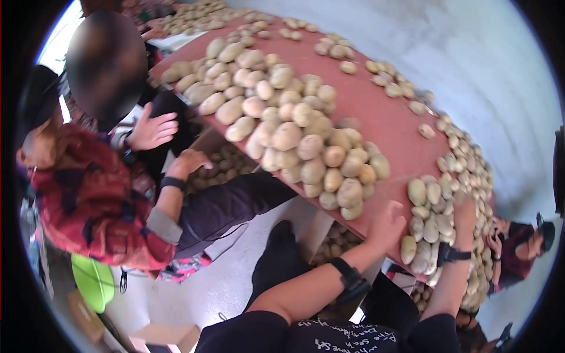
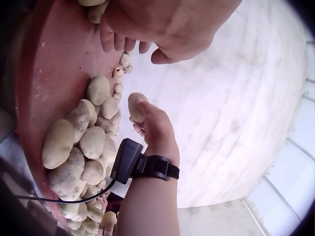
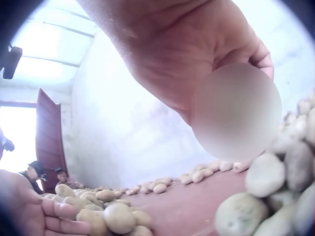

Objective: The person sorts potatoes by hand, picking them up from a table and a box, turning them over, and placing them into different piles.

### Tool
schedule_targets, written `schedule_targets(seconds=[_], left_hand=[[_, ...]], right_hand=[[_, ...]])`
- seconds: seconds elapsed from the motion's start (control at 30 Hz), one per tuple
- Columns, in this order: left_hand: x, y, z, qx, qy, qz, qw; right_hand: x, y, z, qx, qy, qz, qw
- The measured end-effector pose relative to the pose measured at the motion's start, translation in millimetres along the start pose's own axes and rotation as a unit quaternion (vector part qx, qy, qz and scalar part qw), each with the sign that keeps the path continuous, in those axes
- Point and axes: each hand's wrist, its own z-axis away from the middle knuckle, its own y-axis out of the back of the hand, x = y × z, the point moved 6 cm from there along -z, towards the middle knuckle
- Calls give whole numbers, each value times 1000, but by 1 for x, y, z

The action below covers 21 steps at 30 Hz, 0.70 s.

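One potato (image 2: 135, 110) is gripped by the right hand (image 1: 464, 216), with the thumb laid over it; in the right wrist view the held thing is covered by a blur. The left hand (image 1: 385, 226) is relaxed, its fingers are loosely extended and nothing is seen to be held by it. The step in hand is judged to be the picking and handling of single potatoes, though by what rule they are chosen cannot be told. For the next move, a firm but gentle grip seems to be called for, and a place where the potato can be set down without rolling.

The large heap of potatoes (image 1: 285, 135) is spread on the red table (image 1: 394, 147) and reaches its near edge, so by a careless push some could be sent over the side. Beside the right hand, the nearer pile (image 1: 429, 226) is also close to the edge. Between these two, a bare strip is offered for moving. Toward the wall (image 1: 471, 65), the room is limited by scattered potatoes. Across the heap's other side, a person in a red patterned jacket (image 1: 88, 200) is seated near.
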Motion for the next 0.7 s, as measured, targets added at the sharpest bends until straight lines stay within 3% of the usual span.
schedule_targets(seconds=[0.07, 0.2, 0.5, 0.6, 0.7], left_hand=[[3, -3, 2, -53, 74, 17, 996], [6, -3, 2, -29, 38, 16, 999], [3, -3, 0, -34, 57, 29, 997], [11, 3, -1, -56, 99, 39, 993], [8, 1, -1, -54, 92, 50, 993]], right_hand=[[13, -10, 1, -8, -6, 28, 1000], [7, -18, 6, -56, 16, 54, 997], [2, -27, -2, -24, 9, 57, 998], [-27, -12, 9, -35, 7, 83, 996], [-70, 10, 28, -32, 13, 117, 993]])
